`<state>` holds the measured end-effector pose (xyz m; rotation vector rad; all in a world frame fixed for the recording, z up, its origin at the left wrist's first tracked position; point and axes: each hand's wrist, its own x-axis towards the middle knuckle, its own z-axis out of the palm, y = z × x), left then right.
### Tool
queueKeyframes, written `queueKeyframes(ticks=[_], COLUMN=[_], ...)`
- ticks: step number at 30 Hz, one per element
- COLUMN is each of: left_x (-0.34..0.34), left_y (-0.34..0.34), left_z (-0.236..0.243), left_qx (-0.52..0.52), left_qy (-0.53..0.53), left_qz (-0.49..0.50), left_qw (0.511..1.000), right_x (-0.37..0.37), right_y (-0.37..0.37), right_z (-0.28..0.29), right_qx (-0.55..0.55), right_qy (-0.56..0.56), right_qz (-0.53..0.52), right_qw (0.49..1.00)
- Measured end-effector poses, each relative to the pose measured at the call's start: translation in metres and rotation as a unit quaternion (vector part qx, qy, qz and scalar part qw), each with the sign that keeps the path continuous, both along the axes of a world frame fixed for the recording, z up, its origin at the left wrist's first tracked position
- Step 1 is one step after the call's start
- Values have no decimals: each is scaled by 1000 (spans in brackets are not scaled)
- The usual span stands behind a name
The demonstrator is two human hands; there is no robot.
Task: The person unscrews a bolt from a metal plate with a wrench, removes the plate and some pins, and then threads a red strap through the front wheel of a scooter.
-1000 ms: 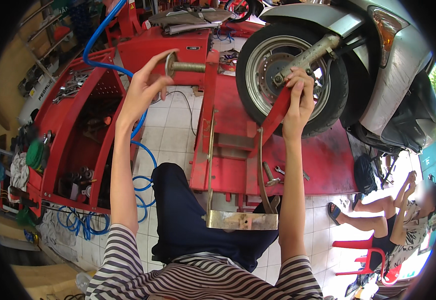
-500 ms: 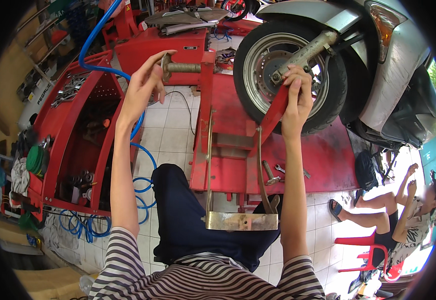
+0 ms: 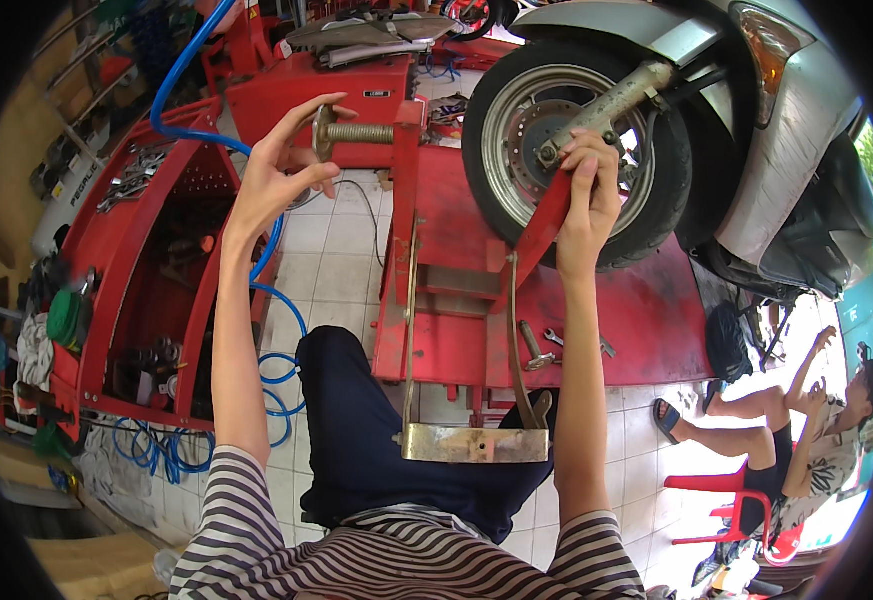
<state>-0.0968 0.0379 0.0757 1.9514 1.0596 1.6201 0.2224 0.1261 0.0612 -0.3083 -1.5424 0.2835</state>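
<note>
A threaded screw (image 3: 362,133) with a round metal disc (image 3: 324,136) at its end runs through an upright red post (image 3: 406,190). My left hand (image 3: 275,170) is cupped around that disc, fingers and thumb spread above and below it; whether a fingertip touches is hard to make out. Closed around the upper end of a slanted red metal bar (image 3: 541,235) is my right hand (image 3: 591,190), in front of the scooter's front wheel (image 3: 487,150). A metal strap frame (image 3: 447,443) hangs between my forearms, over my lap.
A grey scooter (image 3: 797,150) stands on a red lift platform (image 3: 647,320). Loose bolts and a wrench (image 3: 554,337) lie there. At left are a red tool cart (image 3: 97,350) and a coiled blue hose (image 3: 282,300). Another person (image 3: 792,430) sits at right on a red chair (image 3: 707,482).
My left hand has shifted around the disc, its thumb now stretched out below it. My right hand keeps its grip on the red bar. The whole view has moved slightly.
</note>
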Motion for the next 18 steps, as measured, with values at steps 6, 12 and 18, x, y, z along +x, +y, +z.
queueKeyframes(ticks=[6, 12, 18], left_x=[4, 6, 33], left_y=[12, 17, -2], left_z=[-6, 9, 19], left_qx=[-52, -205, -66], left_qy=[-72, -67, -125], left_qz=[29, 156, 26], left_qw=[996, 964, 990], right_x=[-2, -2, 0], right_y=[0, -4, -4], right_z=[0, 3, 4], right_qx=[-1, -7, -5], right_qy=[6, 9, 11], right_qz=[-1, 2, -7], right_qw=[1000, 1000, 1000])
